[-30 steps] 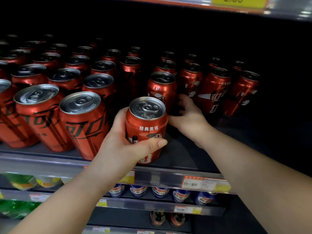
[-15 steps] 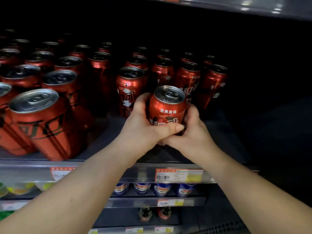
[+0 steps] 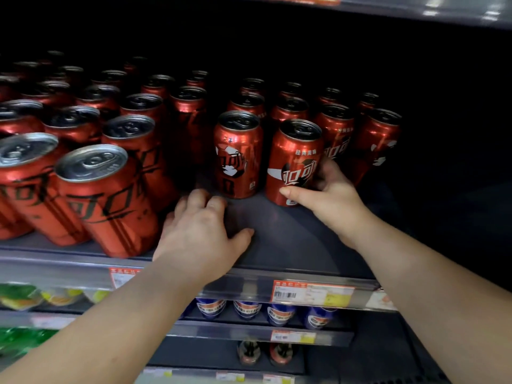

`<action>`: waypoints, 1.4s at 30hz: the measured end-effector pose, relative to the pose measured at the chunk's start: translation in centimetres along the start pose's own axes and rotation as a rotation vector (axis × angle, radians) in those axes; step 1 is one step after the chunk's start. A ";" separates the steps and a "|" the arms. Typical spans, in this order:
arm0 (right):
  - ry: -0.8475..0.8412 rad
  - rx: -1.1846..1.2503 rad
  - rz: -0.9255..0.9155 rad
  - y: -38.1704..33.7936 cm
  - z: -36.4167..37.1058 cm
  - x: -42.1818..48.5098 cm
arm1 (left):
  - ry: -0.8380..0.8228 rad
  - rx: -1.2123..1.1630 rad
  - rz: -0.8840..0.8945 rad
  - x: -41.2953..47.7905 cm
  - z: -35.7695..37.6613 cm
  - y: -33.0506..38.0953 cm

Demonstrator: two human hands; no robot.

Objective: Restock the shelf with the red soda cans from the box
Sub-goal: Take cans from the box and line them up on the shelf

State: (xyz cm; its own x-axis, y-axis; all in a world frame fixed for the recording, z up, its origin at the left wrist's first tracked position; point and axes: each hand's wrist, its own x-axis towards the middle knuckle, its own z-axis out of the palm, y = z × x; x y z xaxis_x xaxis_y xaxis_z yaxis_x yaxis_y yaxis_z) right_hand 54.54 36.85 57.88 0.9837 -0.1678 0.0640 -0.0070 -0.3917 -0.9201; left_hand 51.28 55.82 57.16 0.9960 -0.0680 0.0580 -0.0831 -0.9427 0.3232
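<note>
Right hand [image 3: 331, 189]: grips the red can [image 3: 295, 162] low — steadying it upright on the shelf [image 3: 277, 234], beside its row.
Left hand [image 3: 202, 234]: fingers loosely bent, holding nothing — resting on the shelf.

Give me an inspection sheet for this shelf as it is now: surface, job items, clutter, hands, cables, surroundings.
Surface: dark shelf, with a bare patch at its front.
Job's things: red soda cans stand in rows; front can stands at the head of one row.
Clutter: nothing seen.
Hands: left hand rests on the shelf and holds nothing; right hand grips the front can.
Cables: nothing seen.
Surroundings: price labels on the shelf edge; blue cans on the shelf below.
</note>
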 end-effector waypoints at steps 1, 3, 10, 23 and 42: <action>0.000 0.005 -0.005 0.0 0.1 0.0 | -0.004 0.002 0.003 0.0 0.0 0.0; 0.002 -0.002 -0.019 -0.1 0.1 0.2 | -0.009 0.001 0.005 0.0 -0.1 0.0; -0.072 0.024 -0.013 -0.4 -0.2 0.6 | -0.016 0.005 0.015 0.2 0.1 -0.2; -0.119 -0.020 0.004 -0.4 -0.4 0.8 | -0.023 0.019 0.048 0.2 0.0 -0.2; 0.131 -0.492 -0.139 -1.6 -1.4 -4.3 | 0.057 -0.014 0.070 0.0 -0.1 -0.6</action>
State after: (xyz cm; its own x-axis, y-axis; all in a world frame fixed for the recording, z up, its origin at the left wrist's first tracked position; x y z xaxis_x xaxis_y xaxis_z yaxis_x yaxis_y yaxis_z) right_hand 50.06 36.95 59.64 0.9508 -0.1839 0.2493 0.0072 -0.7913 -0.6114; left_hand 51.32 56.40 57.09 0.9843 -0.1142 0.1345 -0.1532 -0.9316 0.3298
